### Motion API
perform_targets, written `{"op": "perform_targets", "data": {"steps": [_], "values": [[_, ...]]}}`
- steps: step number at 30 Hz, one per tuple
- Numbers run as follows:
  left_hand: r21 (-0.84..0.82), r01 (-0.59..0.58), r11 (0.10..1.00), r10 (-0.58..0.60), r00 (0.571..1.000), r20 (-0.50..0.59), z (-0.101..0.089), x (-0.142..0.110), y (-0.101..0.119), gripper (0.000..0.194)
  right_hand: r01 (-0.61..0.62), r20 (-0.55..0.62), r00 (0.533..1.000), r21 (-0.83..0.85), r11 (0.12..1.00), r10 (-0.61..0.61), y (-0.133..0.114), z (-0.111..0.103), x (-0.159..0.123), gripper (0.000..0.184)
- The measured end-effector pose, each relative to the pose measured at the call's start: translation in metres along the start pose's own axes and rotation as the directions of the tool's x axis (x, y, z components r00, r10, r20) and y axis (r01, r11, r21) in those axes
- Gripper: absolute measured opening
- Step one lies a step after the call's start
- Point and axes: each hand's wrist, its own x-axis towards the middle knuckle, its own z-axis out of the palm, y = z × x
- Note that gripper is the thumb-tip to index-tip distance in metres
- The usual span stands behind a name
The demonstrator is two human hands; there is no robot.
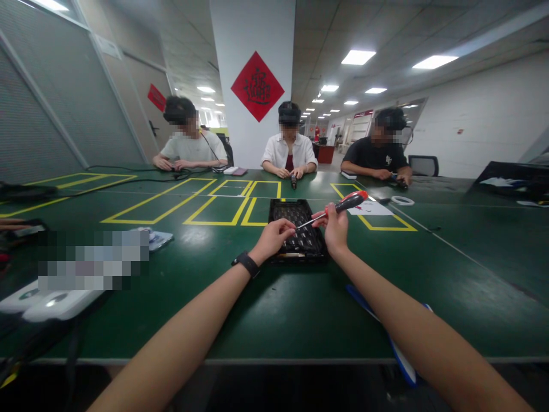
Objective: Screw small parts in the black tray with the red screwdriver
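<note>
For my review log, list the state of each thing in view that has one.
Left hand: fingertips pinched together by the screwdriver's tip
Right hand: closed on the screwdriver
Red-and-black screwdriver: held aslant, handle higher than tip
Black tray: open, compartments showing
Black wristband: fastened on the left wrist
White ring: lying flat
Ceiling lights: lit

I have my left arm (pixel 184 335) and right arm (pixel 412 315) stretched out in front, hands close together. My left hand (pixel 272 237) pinches thumb to finger; my right hand (pixel 337 229) curls in a grip.
</note>
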Motion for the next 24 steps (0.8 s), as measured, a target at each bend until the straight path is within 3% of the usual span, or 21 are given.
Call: {"op": "perform_targets", "data": {"steps": [8, 24], "values": [[0.069, 0.016, 0.997, -0.016, 1.000, -0.011, -0.0017, 0.0005, 0.0033, 0.024, 0.018, 0.024, 1.000, -0.020, 1.000, -0.017, -0.0068, 0.0032, -0.0029, 0.032], [-0.012, 0.024, 1.000, -0.024, 0.999, -0.027, -0.0018, 0.0025, 0.0006, 0.027, 0.046, 0.042, 0.998, 0.010, 0.999, -0.046, -0.0091, 0.0056, -0.0066, 0.029]]}}
